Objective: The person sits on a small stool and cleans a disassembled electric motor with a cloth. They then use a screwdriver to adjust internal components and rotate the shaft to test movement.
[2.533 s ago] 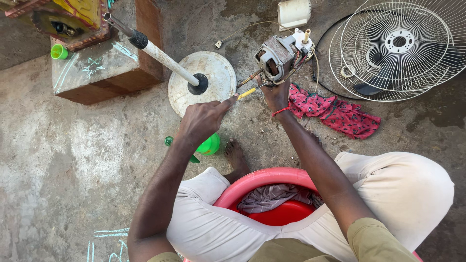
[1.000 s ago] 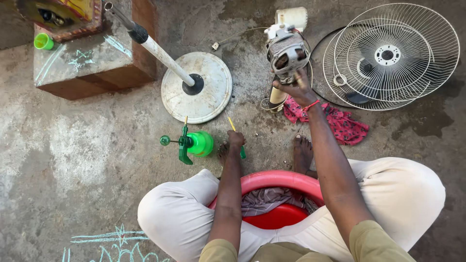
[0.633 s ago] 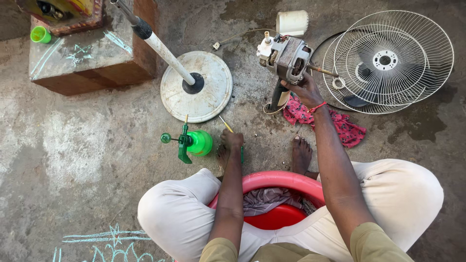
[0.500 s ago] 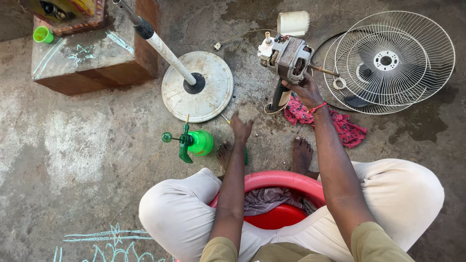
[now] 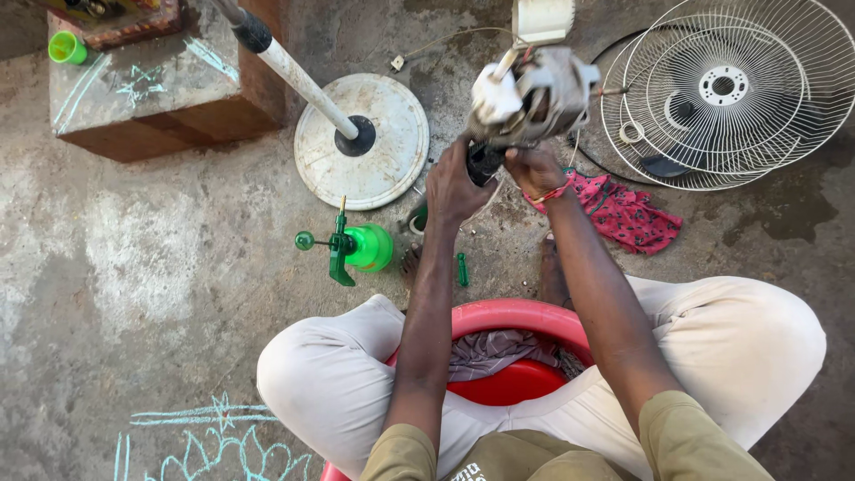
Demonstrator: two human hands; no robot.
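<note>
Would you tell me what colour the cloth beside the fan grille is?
In the head view, the cloth is pinkish red with small dark specks.

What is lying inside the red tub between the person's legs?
Inside the red tub lies a crumpled grey cloth. The tub's bottom under the cloth, and its near part behind the person's body, are covered.

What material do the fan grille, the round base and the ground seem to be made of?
Fan grille: probably metal wire with a white coating; thin spokes and rings, light and even.
Round base: likely painted metal or plastic, white but worn and stained; the look leaves it open.
Ground: concrete, rough and matte, grey with pale patches and chalk marks.
</note>
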